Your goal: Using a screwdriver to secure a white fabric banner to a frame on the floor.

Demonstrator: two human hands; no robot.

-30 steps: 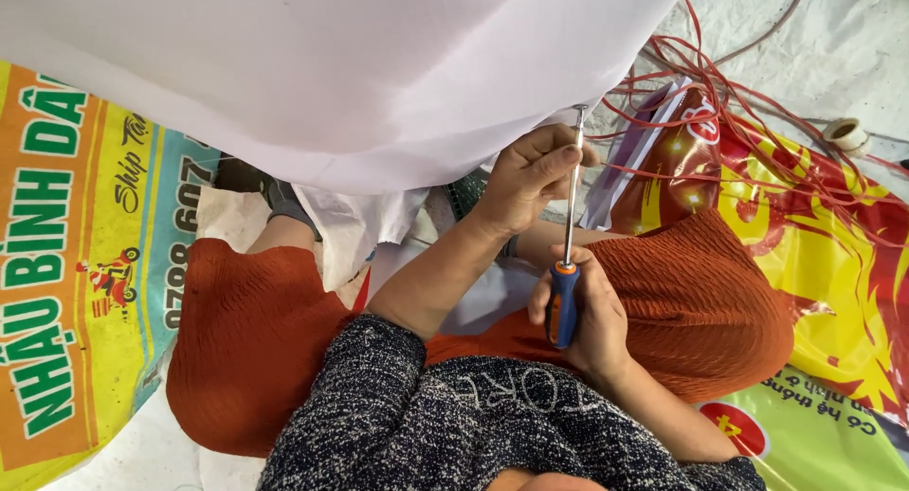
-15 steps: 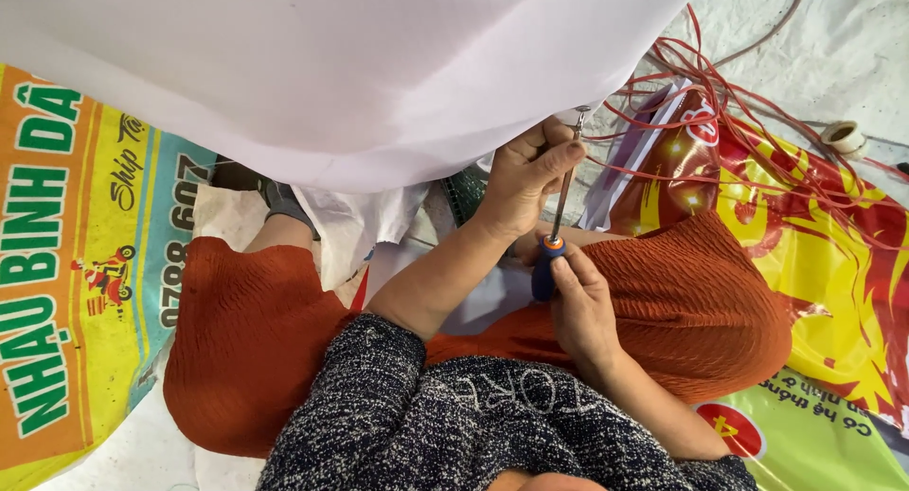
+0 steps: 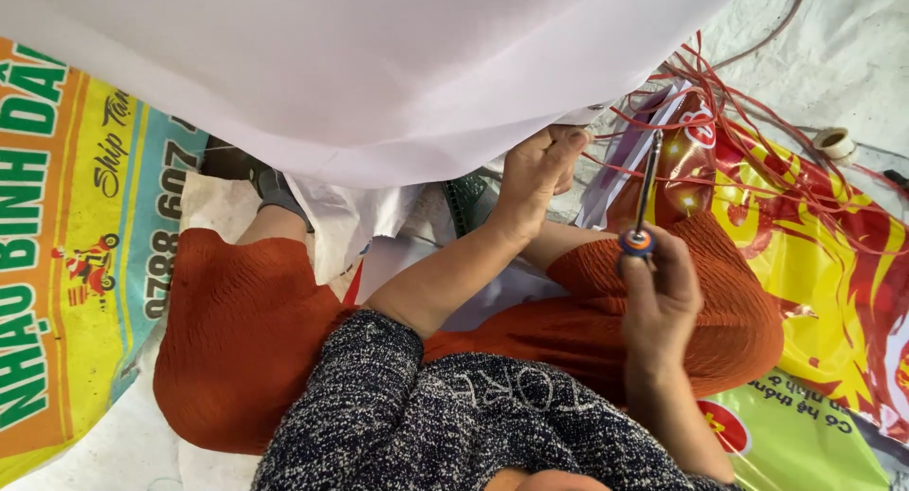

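Head view only. Our right hand [image 3: 658, 297], centre right of the frame, is curled closed round a screwdriver [image 3: 644, 202]; the fingers cover most of the blue handle, only its orange-ringed end shows, and the metal shaft points up toward the top of the frame. Our left hand [image 3: 535, 174], just above centre, is closed on the lower edge of a big white sheet [image 3: 360, 65], fingers bent over the rim, thumb hidden. The screwdriver tip ends near that edge, just right of the left hand; we cannot tell if it touches anything.

The sheet fills the whole upper frame and hides whatever lies under it. A dark green object below it, left of the left wrist, is too covered to name. Our forearms are cut off by the speckled knit sleeves at bottom centre.

We sit on printed banners [image 3: 66, 264] spread on the floor, orange trousers [image 3: 246, 339] across the middle. Red wires [image 3: 757, 150] tangle at upper right, a tape roll [image 3: 835, 142] beside them on pale ground.
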